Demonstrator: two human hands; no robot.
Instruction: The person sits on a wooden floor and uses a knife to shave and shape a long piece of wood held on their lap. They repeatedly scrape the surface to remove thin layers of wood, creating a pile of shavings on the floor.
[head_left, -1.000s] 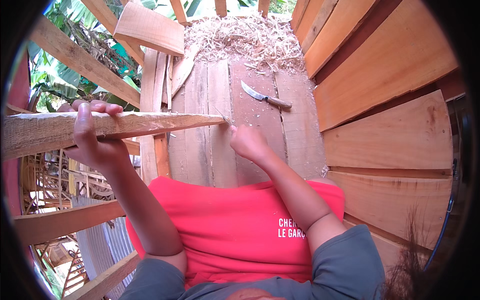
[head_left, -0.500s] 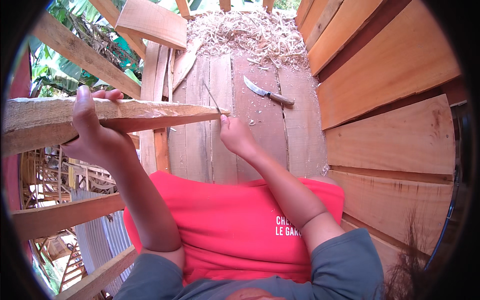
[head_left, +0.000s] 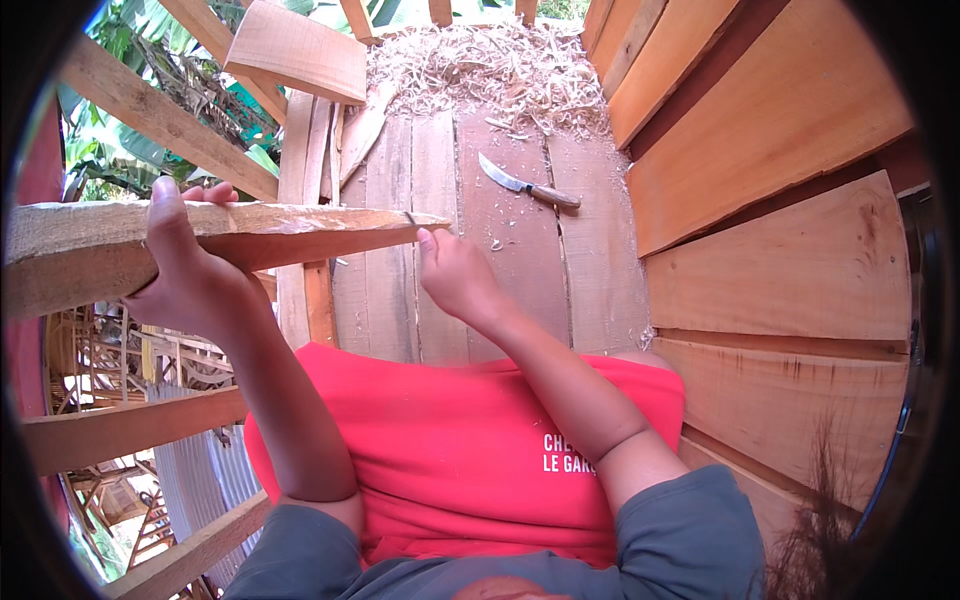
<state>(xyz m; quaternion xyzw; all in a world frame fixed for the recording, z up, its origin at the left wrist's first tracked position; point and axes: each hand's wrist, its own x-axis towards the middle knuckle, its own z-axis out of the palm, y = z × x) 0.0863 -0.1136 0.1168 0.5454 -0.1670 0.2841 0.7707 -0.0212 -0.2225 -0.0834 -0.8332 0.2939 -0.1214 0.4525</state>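
A pale, roughly cut piece of wood (head_left: 310,220) reaches in from the left edge and tapers to a point on the right. My left hand (head_left: 185,250) grips its thick part from below, thumb on the near side. At the pointed end my right hand (head_left: 455,270) is closed, thumb beside the wood. A thin dark blade (head_left: 410,218) in that fist lies across the tip; its handle is hidden in my fingers. On the floor beyond lies a curved knife (head_left: 528,183) with a wooden handle.
Curled wood shavings (head_left: 490,70) heap at the far end of the plank floor (head_left: 500,300). A wooden block (head_left: 297,50) rests at the upper left by the slatted railing (head_left: 165,115). A board wall (head_left: 770,180) runs along the right. Red cloth (head_left: 450,430) covers my lap.
My right hand has shifted slightly left along the tip of the wood. The blade, which stuck up past the wood before, now shows only as a short dark bit.
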